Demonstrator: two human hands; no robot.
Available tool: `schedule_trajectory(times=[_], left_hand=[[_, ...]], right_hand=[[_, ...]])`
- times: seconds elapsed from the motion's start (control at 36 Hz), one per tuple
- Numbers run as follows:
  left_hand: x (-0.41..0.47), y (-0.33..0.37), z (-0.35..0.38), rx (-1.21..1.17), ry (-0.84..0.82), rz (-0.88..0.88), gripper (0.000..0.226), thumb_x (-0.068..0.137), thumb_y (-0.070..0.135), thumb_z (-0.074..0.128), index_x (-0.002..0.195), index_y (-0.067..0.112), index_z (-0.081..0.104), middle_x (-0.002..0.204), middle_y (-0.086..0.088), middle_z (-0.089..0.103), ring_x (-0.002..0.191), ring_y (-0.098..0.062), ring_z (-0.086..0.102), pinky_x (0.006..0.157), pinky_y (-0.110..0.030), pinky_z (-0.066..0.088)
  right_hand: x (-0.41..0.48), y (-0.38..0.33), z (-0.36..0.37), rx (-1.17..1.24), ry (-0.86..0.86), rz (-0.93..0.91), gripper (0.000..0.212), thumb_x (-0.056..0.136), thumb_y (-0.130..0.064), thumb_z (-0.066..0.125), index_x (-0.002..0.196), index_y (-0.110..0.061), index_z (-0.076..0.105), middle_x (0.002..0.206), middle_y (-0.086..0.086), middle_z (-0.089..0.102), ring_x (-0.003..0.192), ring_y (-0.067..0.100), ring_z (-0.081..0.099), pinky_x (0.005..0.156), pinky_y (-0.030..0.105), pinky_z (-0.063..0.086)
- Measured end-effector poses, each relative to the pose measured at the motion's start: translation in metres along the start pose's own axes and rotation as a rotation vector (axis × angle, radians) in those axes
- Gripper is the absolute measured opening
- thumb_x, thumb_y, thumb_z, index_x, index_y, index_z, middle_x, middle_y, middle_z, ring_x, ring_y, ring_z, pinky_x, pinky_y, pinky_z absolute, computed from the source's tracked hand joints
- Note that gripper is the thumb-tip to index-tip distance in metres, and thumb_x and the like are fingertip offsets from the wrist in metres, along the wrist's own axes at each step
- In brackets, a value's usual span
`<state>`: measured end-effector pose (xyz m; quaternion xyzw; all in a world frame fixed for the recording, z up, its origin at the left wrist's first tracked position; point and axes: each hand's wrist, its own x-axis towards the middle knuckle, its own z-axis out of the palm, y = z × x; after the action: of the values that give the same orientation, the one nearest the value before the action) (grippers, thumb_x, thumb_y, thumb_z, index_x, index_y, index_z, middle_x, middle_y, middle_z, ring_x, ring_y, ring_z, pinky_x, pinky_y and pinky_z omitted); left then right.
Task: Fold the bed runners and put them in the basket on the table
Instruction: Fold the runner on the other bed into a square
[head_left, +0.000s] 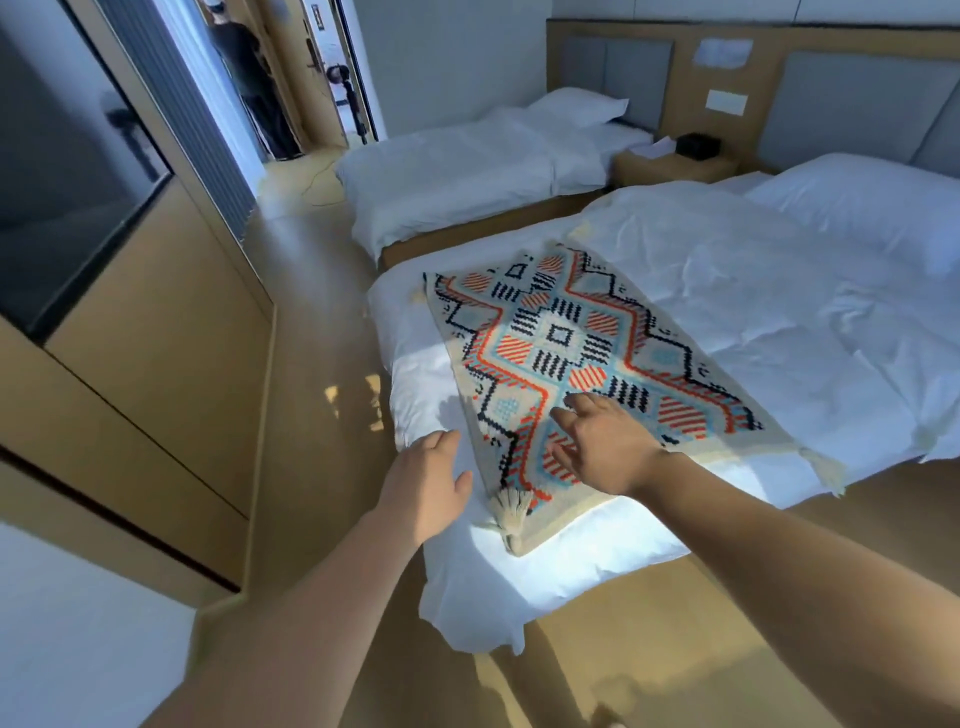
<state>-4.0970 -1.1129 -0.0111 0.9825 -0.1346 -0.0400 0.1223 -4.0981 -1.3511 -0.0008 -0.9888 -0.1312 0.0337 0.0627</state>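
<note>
**Both hands reach over a patterned runner on the near bed**

A bed runner (566, 358) lies flat and slantwise across the foot of the near bed (753, 322), on its white duvet; its weave shows red, blue and black diamonds on a cream ground; a cream tassel (511, 512) hangs at the nearest corner, and another tassel (826, 470) lies at the right corner near the bed's edge. The right hand (605, 449) is over the runner's near end, its fingers (584, 401) spread open and holding nothing; whether the palm presses the cloth cannot be told. The left hand (431, 480) is just beside the runner's left edge, over the white sheet, its fingers loosely open and empty. A second bed (467, 171) with a white pillow (579, 106) stands well apart beyond; a nightstand (675, 166) sits between the two beds; a wooden cabinet (156, 353) runs along the left wall. No basket shows in this view.
</note>
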Motion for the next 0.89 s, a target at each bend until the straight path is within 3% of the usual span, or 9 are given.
schedule_trajectory(times=[0.17, 0.39, 0.61, 0.72, 0.89], left_hand=[[0.060, -0.021, -0.006, 0.026, 0.010, 0.053, 0.057, 0.096, 0.032, 0.050, 0.147, 0.011, 0.033, 0.148, -0.005, 0.043, 0.135, -0.023, 0.039, 0.111, -0.031, 0.031], [0.148, -0.061, -0.021, 0.041, -0.023, 0.058, 0.053, 0.096, 0.031, 0.050, 0.145, 0.013, 0.037, 0.140, -0.004, 0.050, 0.124, -0.022, 0.049, 0.100, -0.030, 0.041], [0.229, -0.112, -0.038, 0.086, -0.072, 0.081, 0.056, 0.098, 0.032, 0.048, 0.148, 0.011, 0.032, 0.150, -0.005, 0.040, 0.137, -0.022, 0.037, 0.111, -0.029, 0.027], [0.271, -0.129, -0.039, 0.068, -0.129, 0.120, 0.056, 0.100, 0.034, 0.042, 0.150, 0.014, 0.026, 0.155, -0.003, 0.031, 0.142, -0.020, 0.028, 0.116, -0.031, 0.024], [0.346, -0.168, -0.031, 0.098, -0.155, 0.275, 0.058, 0.099, 0.037, 0.045, 0.150, 0.014, 0.028, 0.154, -0.003, 0.034, 0.140, -0.020, 0.031, 0.115, -0.032, 0.025]], right_hand=[[0.064, 0.001, 0.005, 0.006, 0.002, 0.004, 0.059, 0.099, -0.046, 0.036, 0.146, -0.012, 0.033, 0.152, 0.018, 0.031, 0.140, 0.032, 0.027, 0.116, 0.037, 0.018], [0.166, 0.011, 0.014, 0.081, -0.013, 0.073, 0.059, 0.099, -0.047, 0.035, 0.147, -0.013, 0.033, 0.150, 0.017, 0.033, 0.138, 0.033, 0.030, 0.115, 0.039, 0.022], [0.249, 0.011, 0.014, 0.099, -0.042, 0.094, 0.057, 0.099, -0.048, 0.035, 0.145, -0.015, 0.035, 0.148, 0.016, 0.036, 0.136, 0.032, 0.032, 0.114, 0.040, 0.024], [0.277, 0.018, 0.018, 0.101, -0.039, 0.162, 0.057, 0.098, -0.048, 0.036, 0.144, -0.015, 0.036, 0.147, 0.016, 0.038, 0.136, 0.031, 0.033, 0.113, 0.038, 0.025], [0.320, 0.022, 0.034, 0.111, -0.019, 0.330, 0.058, 0.096, -0.050, 0.041, 0.142, -0.014, 0.040, 0.149, 0.017, 0.038, 0.135, 0.033, 0.036, 0.111, 0.039, 0.028]])
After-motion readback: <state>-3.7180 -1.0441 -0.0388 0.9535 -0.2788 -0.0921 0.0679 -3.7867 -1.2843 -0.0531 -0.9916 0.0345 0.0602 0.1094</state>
